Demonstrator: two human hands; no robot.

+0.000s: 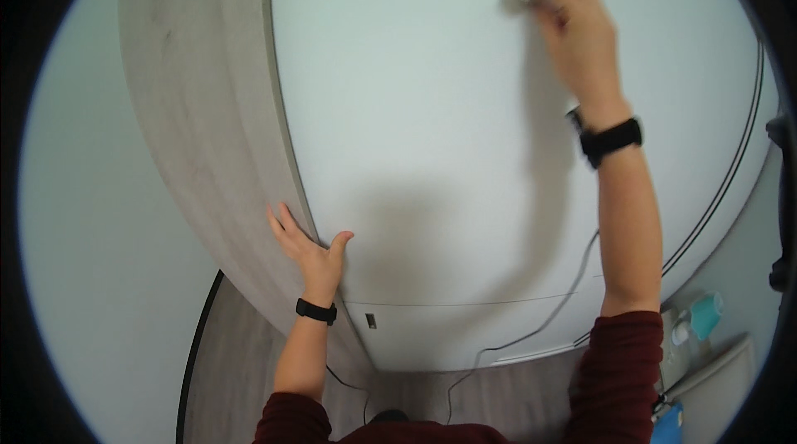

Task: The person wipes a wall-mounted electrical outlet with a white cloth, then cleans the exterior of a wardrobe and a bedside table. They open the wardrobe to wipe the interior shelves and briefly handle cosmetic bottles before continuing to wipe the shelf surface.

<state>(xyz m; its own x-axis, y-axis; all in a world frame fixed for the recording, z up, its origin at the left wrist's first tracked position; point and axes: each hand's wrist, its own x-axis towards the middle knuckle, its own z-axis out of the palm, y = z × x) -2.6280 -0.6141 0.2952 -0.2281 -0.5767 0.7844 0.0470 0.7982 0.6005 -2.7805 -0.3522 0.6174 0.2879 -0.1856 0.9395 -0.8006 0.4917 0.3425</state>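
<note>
A broad white door panel (411, 114) of what looks like a wardrobe fills the middle of the view. High on it, my right hand (582, 39) grips a small greyish object (515, 1), too blurred to name. That object is at or close to the white surface; whether it touches cannot be told. Lower left, my left hand (311, 254) is spread, fingers apart and holding nothing. Its palm lies at the edge of the wood-grain side panel (205, 101), with the thumb reaching over the white one. Black bands circle both wrists.
A thin cable (548, 319) hangs in front of the lower panel and runs down to the wood-look floor (517, 385). The lower panel carries a small recessed pull (371, 321). At right, a turquoise item (706, 316) stands near a pale chair-like back (716, 375).
</note>
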